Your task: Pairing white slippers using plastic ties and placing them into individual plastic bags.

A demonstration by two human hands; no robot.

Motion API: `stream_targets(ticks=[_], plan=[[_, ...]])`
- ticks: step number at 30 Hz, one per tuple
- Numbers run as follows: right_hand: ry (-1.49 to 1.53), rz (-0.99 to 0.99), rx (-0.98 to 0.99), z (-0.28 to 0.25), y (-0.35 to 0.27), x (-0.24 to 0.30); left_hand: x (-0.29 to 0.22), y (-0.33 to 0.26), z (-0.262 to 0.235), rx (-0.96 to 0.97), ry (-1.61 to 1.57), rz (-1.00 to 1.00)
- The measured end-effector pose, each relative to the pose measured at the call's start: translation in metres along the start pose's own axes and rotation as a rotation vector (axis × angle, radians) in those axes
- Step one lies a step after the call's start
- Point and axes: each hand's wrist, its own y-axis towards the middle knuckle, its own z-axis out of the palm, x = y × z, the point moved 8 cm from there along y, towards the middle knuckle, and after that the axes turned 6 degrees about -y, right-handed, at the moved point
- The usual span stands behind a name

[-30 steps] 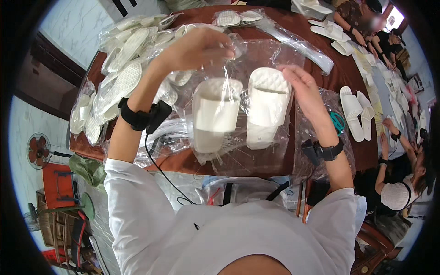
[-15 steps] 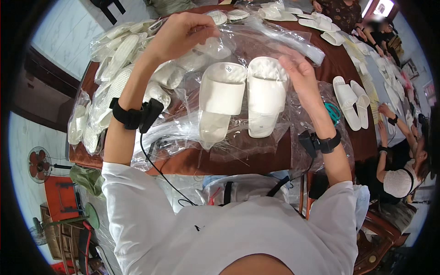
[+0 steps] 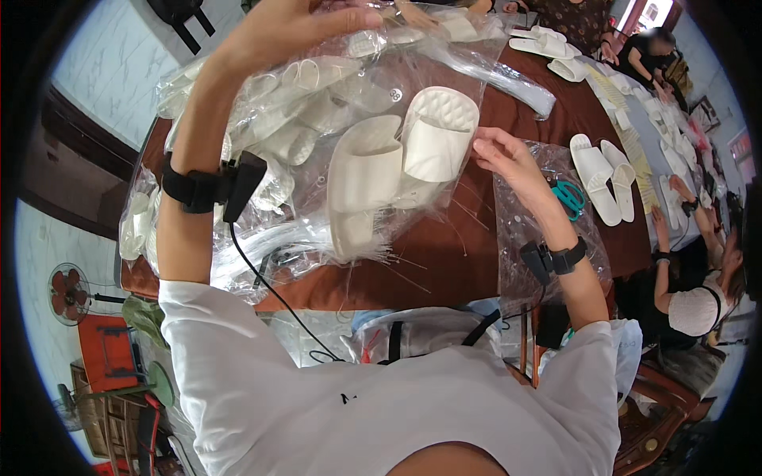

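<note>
A pair of white open-toed slippers lies tilted at the table's middle. The left slipper [image 3: 365, 178] looks hazy under a clear plastic bag [image 3: 381, 208]; its mate, the right slipper [image 3: 439, 147], shows more sharply, its quilted insole upward. Whether that one is fully inside the bag I cannot tell. Up at the far edge, my left hand [image 3: 325, 30] is closed on the clear film, fingers pressed together. My right hand [image 3: 512, 163] is beside the right slipper, its curled fingers pinching the edge of the bag; the fingertips are partly hidden.
Bagged slippers [image 3: 278, 119] pile up at the left. A bundle of clear ties [image 3: 278, 246] lies near the front, another clear bundle [image 3: 512, 83] farther back. Teal scissors [image 3: 567, 198] lie at right, beside a loose slipper pair [image 3: 603, 178]. Other people [image 3: 690, 293] work alongside.
My left hand has moved up and away with the film. My right hand has come down off the right slipper to its side. The pair has tilted, and the right slipper has shifted left against its mate.
</note>
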Motion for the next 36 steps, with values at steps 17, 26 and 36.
stream_targets(ticks=[17, 26, 36], plan=[[-0.126, -0.018, 0.154, 0.027, -0.001, -0.042, -0.012, -0.013, -0.089, -0.520, 0.327, -0.259], [-0.018, -0.027, 0.013, 0.002, -0.047, -0.005, -0.010, -0.061, -0.117, -0.380, -0.178, -0.192], [-0.136, -0.117, -0.177, -0.067, -0.090, 0.031, -0.039, -0.045, -0.035, -0.177, -0.598, -0.126]])
